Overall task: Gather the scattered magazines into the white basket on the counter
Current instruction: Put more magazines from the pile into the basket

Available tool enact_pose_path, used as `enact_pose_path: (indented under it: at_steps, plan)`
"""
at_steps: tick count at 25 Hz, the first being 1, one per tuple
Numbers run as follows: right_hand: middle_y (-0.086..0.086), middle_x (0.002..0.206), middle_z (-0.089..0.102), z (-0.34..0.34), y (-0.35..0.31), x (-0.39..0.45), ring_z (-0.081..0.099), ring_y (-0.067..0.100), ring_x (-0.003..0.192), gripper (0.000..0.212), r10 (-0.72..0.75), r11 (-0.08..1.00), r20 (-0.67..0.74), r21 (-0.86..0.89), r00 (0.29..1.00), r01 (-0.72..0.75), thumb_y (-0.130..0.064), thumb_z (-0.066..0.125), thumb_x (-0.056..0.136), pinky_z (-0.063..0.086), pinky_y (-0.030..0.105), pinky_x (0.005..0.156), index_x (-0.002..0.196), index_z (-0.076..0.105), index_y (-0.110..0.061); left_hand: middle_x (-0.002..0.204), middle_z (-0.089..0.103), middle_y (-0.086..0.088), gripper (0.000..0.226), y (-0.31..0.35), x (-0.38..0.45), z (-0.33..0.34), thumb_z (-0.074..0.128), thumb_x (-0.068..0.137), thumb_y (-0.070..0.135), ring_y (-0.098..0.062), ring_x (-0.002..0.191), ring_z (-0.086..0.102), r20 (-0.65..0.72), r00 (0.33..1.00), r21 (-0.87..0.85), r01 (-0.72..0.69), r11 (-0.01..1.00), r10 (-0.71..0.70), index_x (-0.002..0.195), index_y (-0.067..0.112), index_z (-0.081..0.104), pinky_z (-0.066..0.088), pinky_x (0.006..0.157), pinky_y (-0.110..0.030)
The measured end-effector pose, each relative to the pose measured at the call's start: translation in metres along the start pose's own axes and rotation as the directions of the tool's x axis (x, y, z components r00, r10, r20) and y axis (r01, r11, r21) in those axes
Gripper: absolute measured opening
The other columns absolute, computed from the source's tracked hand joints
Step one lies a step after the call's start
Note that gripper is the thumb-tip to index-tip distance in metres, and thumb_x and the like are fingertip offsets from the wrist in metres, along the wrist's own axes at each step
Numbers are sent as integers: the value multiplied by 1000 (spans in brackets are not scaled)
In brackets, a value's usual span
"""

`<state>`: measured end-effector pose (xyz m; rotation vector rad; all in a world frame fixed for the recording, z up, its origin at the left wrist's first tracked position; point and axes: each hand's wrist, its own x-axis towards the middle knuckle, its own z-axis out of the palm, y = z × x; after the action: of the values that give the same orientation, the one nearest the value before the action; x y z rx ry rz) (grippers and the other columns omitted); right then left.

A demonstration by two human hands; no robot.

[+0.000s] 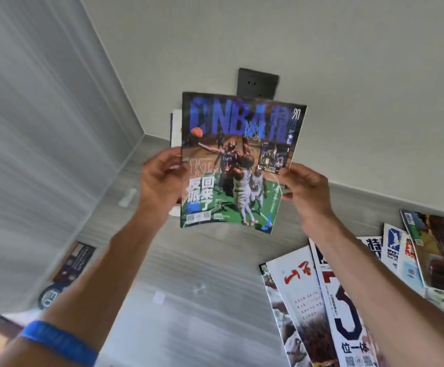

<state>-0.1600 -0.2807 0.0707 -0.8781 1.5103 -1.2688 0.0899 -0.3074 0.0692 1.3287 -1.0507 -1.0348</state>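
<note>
I hold a basketball magazine (238, 165) with a blue title and green court picture upright above the grey counter (202, 260). My left hand (160, 176) grips its left edge and my right hand (304, 188) pinches its right edge. Behind the magazine a white object with upright magazines (176, 125) shows only at its left side, near the wall corner; it may be the white basket, mostly hidden. Several more magazines (321, 300) lie fanned out on the counter at the lower right.
A dark wall socket (258, 82) sits on the wall above the held magazine. Another magazine (73, 260) lies at the counter's left edge by the grey wall. A blue band is on my left wrist.
</note>
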Motion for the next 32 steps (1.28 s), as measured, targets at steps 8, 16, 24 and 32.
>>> enact_pose_path:
  at_steps: [8, 16, 24, 32]
  plan:
    - [-3, 88, 78, 75, -15, 58, 75, 15, 79, 14, -7, 998, 7, -62, 1000, 7, -8, 65, 90, 55, 46, 72, 98, 74, -16, 95, 69, -10, 37, 8, 77, -16, 56, 83, -17, -14, 55, 51, -111, 993, 34, 35, 999, -32, 96, 15, 71, 46, 50, -29]
    - [2, 95, 77, 88, 44, 73, 64, 10, 68, 15, 65, 978, -136, -189, 989, -90, -15, 65, 91, 61, 41, 77, 97, 75, -25, 85, 64, -4, 28, -48, 74, -32, 52, 89, 1, -27, 76, 61, -80, 989, 334, 142, 932, -122, 109, 14, 68, 56, 75, -51]
    - [-4, 121, 59, 83, 57, 58, 65, 14, 94, 41, 151, 949, -3, -278, 988, -146, -11, 66, 89, 55, 28, 78, 129, 55, -17, 93, 70, -5, 14, -78, 73, -18, 64, 86, 4, -30, 89, 69, -227, 951, 365, 282, 888, -209, 86, 18, 66, 58, 82, -41]
    - [9, 121, 67, -31, 128, -77, 64, 17, 95, 27, 229, 949, -187, -177, 955, -262, -5, 63, 90, 53, 37, 84, 115, 63, -13, 101, 68, -7, 47, -103, -115, 71, 57, 83, -10, -11, 76, 63, 46, 960, 197, 262, 945, -276, 122, 16, 61, 51, 69, -23]
